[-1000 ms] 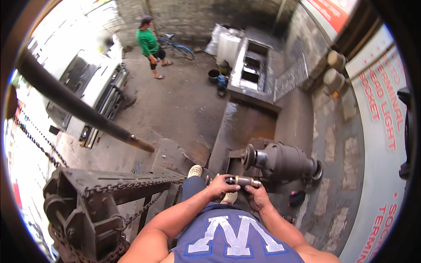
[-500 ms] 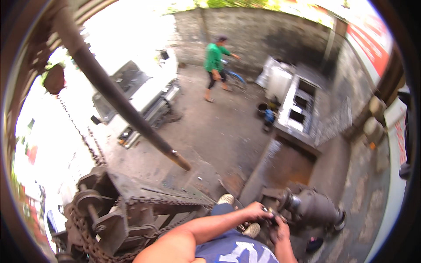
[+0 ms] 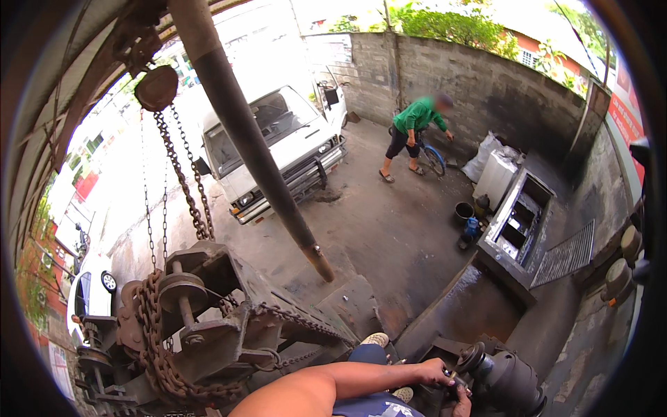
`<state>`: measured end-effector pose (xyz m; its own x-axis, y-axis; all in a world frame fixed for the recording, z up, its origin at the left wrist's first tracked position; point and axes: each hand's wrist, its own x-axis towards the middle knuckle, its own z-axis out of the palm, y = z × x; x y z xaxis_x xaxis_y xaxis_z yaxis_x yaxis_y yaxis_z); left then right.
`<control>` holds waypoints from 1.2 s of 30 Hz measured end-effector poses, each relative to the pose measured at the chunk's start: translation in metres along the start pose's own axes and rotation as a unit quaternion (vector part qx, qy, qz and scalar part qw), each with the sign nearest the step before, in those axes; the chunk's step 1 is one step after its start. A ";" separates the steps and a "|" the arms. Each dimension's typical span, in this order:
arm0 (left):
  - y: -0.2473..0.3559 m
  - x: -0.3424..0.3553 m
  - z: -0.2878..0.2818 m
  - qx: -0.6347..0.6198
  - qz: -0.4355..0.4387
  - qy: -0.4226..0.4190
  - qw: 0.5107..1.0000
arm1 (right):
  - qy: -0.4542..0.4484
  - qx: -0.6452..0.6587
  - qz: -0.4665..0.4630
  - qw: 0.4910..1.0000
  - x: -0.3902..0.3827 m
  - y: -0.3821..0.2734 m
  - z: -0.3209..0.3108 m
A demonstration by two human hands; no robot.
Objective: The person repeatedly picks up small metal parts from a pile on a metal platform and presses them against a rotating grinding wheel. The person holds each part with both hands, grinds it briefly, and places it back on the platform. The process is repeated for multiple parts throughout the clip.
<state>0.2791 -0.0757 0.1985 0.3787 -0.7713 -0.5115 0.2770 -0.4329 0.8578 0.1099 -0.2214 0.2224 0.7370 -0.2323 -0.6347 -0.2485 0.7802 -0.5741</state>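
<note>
Hands [image 3: 435, 372] [image 3: 462, 403] hold a metal part [image 3: 453, 379] near the flange edge [image 3: 472, 356], floor [image 3: 372, 229] beyond.

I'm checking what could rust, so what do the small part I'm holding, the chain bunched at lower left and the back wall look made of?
Small part: probably metal, partly shiny, judging by glints; which metal, I can't tell. Bunched chain: likely iron or steel, apparently rusted, from its dull brown links. Back wall: seemingly concrete or block, rough and unpainted, from its mottled grey face.

One handheld part [image 3: 454, 379], two pale shoes [image 3: 376, 339] and one bicycle [image 3: 435, 161] show.
</note>
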 end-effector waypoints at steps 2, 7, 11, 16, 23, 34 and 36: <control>0.002 -0.004 -0.001 -0.023 -0.025 -0.025 0.999 | -0.019 0.045 -0.024 0.999 -0.006 -0.001 0.010; -0.013 -0.007 -0.008 0.044 -0.020 0.017 0.999 | 0.027 0.076 -0.021 0.997 -0.002 0.006 0.012; -0.006 -0.005 0.002 -0.027 -0.057 -0.027 0.998 | 0.060 0.091 -0.013 0.994 -0.008 0.001 0.007; 0.013 -0.021 -0.014 -0.141 -0.086 -0.037 0.986 | 0.077 0.080 -0.009 0.994 -0.005 0.002 0.023; 0.012 0.002 -0.013 -0.029 -0.095 -0.047 0.994 | 0.143 0.091 0.009 0.986 -0.001 0.005 0.017; 0.005 -0.002 -0.008 -0.097 -0.067 -0.045 0.992 | 0.093 0.079 -0.015 0.992 -0.007 0.010 0.016; -0.003 0.002 -0.008 -0.072 -0.048 -0.038 0.996 | 0.089 0.082 -0.027 0.992 -0.002 0.013 0.012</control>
<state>0.2865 -0.0724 0.1946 0.2780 -0.7650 -0.5810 0.4343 -0.4394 0.7863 0.1125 -0.2035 0.2228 0.6204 -0.3641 -0.6947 -0.0950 0.8443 -0.5273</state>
